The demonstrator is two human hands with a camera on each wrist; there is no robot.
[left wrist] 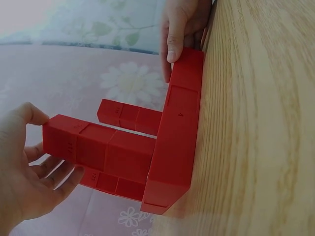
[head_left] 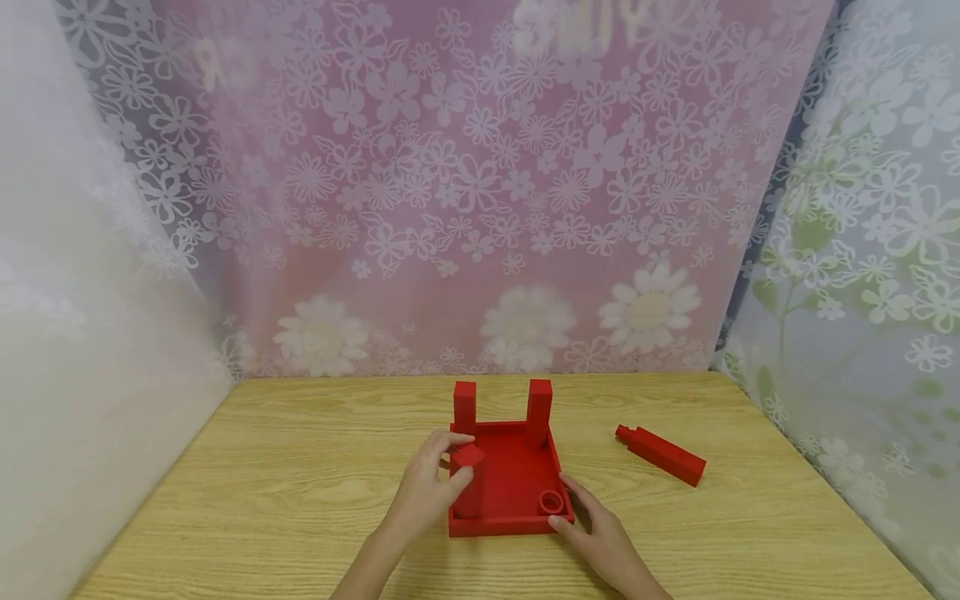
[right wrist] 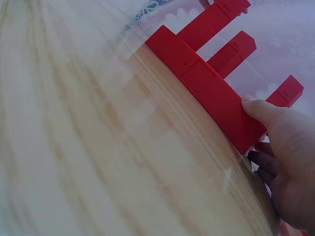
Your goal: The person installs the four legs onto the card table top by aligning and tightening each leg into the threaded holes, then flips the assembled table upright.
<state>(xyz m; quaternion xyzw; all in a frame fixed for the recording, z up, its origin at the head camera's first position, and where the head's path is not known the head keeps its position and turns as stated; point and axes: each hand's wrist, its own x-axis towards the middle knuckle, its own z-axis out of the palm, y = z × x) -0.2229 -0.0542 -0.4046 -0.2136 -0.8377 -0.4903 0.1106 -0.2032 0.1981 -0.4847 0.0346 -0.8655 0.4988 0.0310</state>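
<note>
We see both hands at work on a red tray (head_left: 513,475) that rests on the wooden table (head_left: 300,467). The left hand (head_left: 427,483) has the top of the near-left post (head_left: 469,487) between its thumb and fingers, spread just to the post's width: the thumb lies on the right side, the other fingers curve along the far and left sides, and the top shows between them. Below the fingers the post stands upright in the tray's near-left corner; we cannot tell whether it is fully seated. The right hand (head_left: 603,533) pinches the near-right corner of the tray, its thumb against the near wall and its fingers along the right one. Just inside that grip, near the thumb tip, we find a red ring (head_left: 551,512) on the tray floor. Two more uprights, the far-left post (head_left: 465,404) and the far-right post (head_left: 538,412), stand beyond the fingers, untouched. A loose red post (head_left: 663,456) lies on its side, well apart from the right hand, its narrower stepped end toward the tray.
</note>
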